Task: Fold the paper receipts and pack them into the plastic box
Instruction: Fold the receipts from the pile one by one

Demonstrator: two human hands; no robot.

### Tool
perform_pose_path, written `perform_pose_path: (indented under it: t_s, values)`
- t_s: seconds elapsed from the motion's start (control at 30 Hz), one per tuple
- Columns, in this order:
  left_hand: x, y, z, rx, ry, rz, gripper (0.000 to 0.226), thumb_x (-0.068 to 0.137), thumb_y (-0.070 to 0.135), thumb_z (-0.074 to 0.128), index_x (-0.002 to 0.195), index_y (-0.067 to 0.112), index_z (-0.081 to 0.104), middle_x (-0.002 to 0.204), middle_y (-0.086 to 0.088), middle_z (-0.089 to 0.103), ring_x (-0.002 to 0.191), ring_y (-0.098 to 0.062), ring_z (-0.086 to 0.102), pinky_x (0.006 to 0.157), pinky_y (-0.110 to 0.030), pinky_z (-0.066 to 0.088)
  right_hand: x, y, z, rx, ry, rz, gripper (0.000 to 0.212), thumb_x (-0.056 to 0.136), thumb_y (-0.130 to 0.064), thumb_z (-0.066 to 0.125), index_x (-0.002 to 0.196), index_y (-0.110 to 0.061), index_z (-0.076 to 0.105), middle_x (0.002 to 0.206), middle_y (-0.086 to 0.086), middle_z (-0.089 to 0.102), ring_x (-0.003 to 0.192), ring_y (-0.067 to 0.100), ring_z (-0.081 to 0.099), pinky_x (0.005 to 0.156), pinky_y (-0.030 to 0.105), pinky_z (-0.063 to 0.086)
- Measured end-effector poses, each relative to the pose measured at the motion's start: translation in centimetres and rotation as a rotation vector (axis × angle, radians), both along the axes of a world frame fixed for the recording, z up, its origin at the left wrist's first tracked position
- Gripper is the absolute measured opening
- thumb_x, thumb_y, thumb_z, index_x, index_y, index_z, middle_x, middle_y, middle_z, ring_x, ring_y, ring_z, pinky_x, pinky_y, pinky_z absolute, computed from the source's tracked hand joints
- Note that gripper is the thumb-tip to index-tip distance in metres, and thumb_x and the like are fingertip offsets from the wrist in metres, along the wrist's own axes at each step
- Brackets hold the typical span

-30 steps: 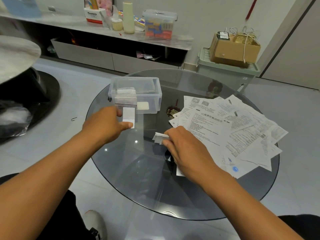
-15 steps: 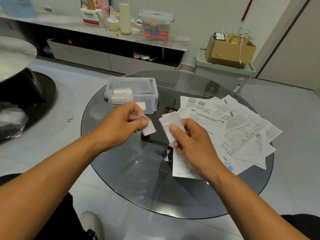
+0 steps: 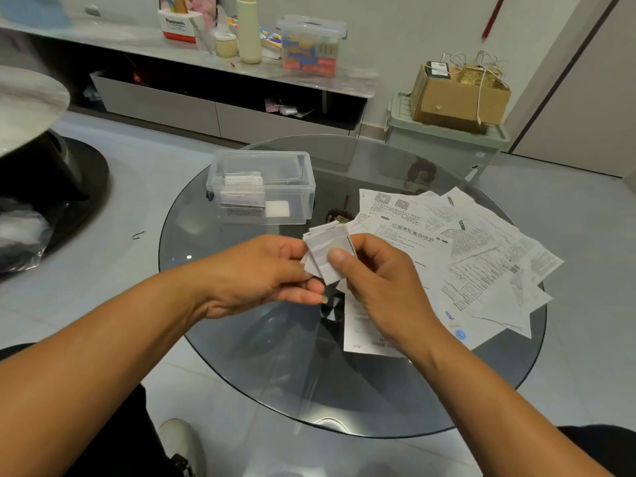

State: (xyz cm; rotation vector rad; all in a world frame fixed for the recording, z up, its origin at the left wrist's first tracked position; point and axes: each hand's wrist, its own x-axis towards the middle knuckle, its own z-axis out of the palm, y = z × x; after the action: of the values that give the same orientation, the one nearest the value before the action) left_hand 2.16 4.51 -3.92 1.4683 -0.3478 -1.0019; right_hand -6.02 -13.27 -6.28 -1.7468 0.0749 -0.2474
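both hands, left (image 3: 265, 273) and right (image 3: 375, 273), pinch one folded receipt (image 3: 327, 253). the box (image 3: 261, 187) lies just beyond it, open-topped, nearer the left hand.

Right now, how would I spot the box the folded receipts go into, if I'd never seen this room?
Find the round dark glass table in the middle of the floor. The clear plastic box stands on its far left part, left of the loose receipts. Unlike the lidded container on the shelf, this one is open and holds a few folded white slips.
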Motion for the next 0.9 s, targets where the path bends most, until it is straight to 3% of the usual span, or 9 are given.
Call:
perform_pose_path:
  t_s: [0.13,0.23,0.3,0.37,0.53,0.67,0.77,0.83,0.9]
  values:
    - [-0.4,0.2,0.5,-0.035,-0.033,-0.135,0.038,0.097,0.001,0.062,0.133,0.009,0.061,0.123,-0.011,0.071,0.118,-0.023,0.067,0.105,-0.036,0.052,-0.2,-0.3,-0.1,-0.146,-0.013,-0.019,0.020,0.101,-0.023,0.065,0.118,-0.029,0.073,0.104,-0.014,0.075,0.097,0.005,0.068,0.085,0.021,0.051]
    - [-0.2,0.0,0.0,0.011,-0.151,-0.023,0.035,0.095,0.017,0.068,0.129,0.011,0.064,0.116,-0.012,0.073,0.109,-0.023,0.069,0.104,-0.041,0.053,-0.1,-0.6,-0.1,-0.358,-0.051,-0.005,0.028,0.104,-0.025,0.060,0.128,-0.036,0.070,0.100,-0.015,0.063,0.101,0.004,0.060,0.086,0.014,0.042]
    - [0.2,0.2,-0.2,0.069,-0.252,0.061,0.031,0.093,0.018,0.071,0.120,0.007,0.063,0.110,-0.016,0.074,0.106,-0.027,0.071,0.101,-0.045,0.055,-0.1,-0.9,0.1,-0.474,-0.065,0.017,0.031,0.105,-0.025,0.057,0.131,-0.039,0.067,0.097,-0.014,0.054,0.098,0.003,0.056,0.082,0.008,0.037]
    - [0.3,0.4,-0.3,0.135,-0.356,0.074,0.022,0.092,0.015,0.071,0.111,0.006,0.065,0.101,-0.012,0.076,0.099,-0.022,0.074,0.099,-0.044,0.056,0.0,-1.1,0.1,-0.605,-0.073,0.062,0.033,0.106,-0.026,0.054,0.135,-0.039,0.064,0.098,-0.012,0.049,0.097,0.003,0.053,0.080,0.008,0.036]
    - [-0.7,0.3,-0.8,0.275,-0.525,0.000,0.019,0.097,0.021,0.067,0.114,0.029,0.066,0.105,0.003,0.075,0.102,-0.015,0.069,0.095,-0.033,0.056,0.0,0.0,-1.1,-0.788,-0.074,0.119,0.042,0.105,-0.039,0.045,0.146,-0.036,0.054,0.108,-0.016,0.040,0.096,0.004,0.048,0.080,0.013,0.038]
    - [-1.3,0.1,-0.8,0.284,-0.525,0.016,0.032,0.100,0.018,0.062,0.122,0.036,0.048,0.105,0.008,0.073,0.103,-0.012,0.066,0.092,-0.029,0.055,-0.1,0.8,-1.1,-0.778,-0.090,0.112,0.031,0.105,-0.035,0.051,0.131,-0.028,0.065,0.110,-0.010,0.054,0.095,0.003,0.050,0.079,0.011,0.038]
    - [-0.7,0.9,0.2,0.284,-0.531,-0.046,0.042,0.097,0.021,0.068,0.129,0.038,0.047,0.113,0.018,0.071,0.100,-0.003,0.066,0.089,-0.026,0.056,0.0,0.7,-0.9,-0.759,-0.063,0.091,0.017,0.104,-0.030,0.058,0.116,-0.026,0.070,0.101,-0.006,0.061,0.092,0.006,0.053,0.077,0.017,0.040]
    - [0.5,1.9,1.4,0.321,-0.739,0.060,0.047,0.089,0.032,0.077,0.128,0.040,0.053,0.122,0.019,0.064,0.103,0.002,0.062,0.089,-0.023,0.054,0.0,0.3,-0.5,-0.707,-0.029,0.016,0.010,0.103,-0.030,0.060,0.108,-0.029,0.069,0.099,-0.012,0.060,0.091,0.004,0.054,0.077,0.015,0.039]
    - [2.2,2.9,2.5,0.502,-1.132,0.229,0.057,0.083,0.044,0.079,0.134,0.041,0.053,0.128,0.015,0.059,0.112,-0.003,0.055,0.095,-0.028,0.049,-0.1,-0.3,0.2,-0.607,-0.002,-0.072,0.007,0.103,-0.031,0.061,0.102,-0.031,0.068,0.099,-0.017,0.062,0.093,0.002,0.057,0.077,0.013,0.039]
